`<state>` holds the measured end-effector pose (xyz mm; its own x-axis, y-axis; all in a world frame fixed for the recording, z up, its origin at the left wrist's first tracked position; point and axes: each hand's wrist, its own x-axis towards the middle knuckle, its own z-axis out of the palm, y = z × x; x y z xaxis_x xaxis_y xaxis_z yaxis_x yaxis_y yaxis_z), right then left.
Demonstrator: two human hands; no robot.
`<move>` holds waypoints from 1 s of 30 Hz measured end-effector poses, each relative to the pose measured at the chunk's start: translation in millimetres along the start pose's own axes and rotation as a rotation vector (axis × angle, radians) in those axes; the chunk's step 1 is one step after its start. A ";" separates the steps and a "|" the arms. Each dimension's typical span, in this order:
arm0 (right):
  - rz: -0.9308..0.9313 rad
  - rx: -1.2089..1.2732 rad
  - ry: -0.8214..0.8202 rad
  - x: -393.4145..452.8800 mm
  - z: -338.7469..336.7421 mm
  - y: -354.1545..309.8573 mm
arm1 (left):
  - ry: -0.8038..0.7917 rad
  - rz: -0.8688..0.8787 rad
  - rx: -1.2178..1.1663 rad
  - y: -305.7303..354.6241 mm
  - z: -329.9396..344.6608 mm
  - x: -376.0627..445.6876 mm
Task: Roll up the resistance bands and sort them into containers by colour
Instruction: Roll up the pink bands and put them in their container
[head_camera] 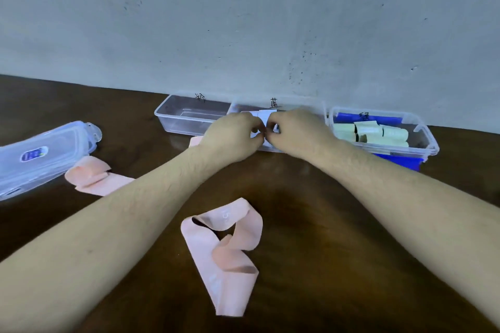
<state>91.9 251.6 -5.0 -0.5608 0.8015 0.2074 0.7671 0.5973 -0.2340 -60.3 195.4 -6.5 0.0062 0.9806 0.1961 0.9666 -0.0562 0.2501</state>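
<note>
Pink band (224,254) loose (unrolled); both hands (232,138) pinch white band (266,116).

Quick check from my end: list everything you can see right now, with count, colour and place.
pink bands: two loose, unrolled, one near centre front, one left beside the lid
white band: one, pinched between both hands over the middle container
green rolls: several, pale green, in the right container
left container: one, clear, by the wall, nothing visible inside
middle container: one, clear, mostly hidden by the hands
right container: one, clear, on a blue lid
clear lid: one, far left
table: dark brown wood
left hand: pinching the white band
right hand: pinching the white band
</note>
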 end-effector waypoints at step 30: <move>0.033 1.103 -0.192 -145.3 1.7 -44.2 | -0.209 -0.465 -0.689 56.1 -20.2 -188.0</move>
<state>139.0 108.8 -26.4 -0.6572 0.7515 0.0575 0.1405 0.1970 -0.9703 -12.4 4.1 -10.2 -0.2393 0.9430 -0.2312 0.5116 0.3248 0.7955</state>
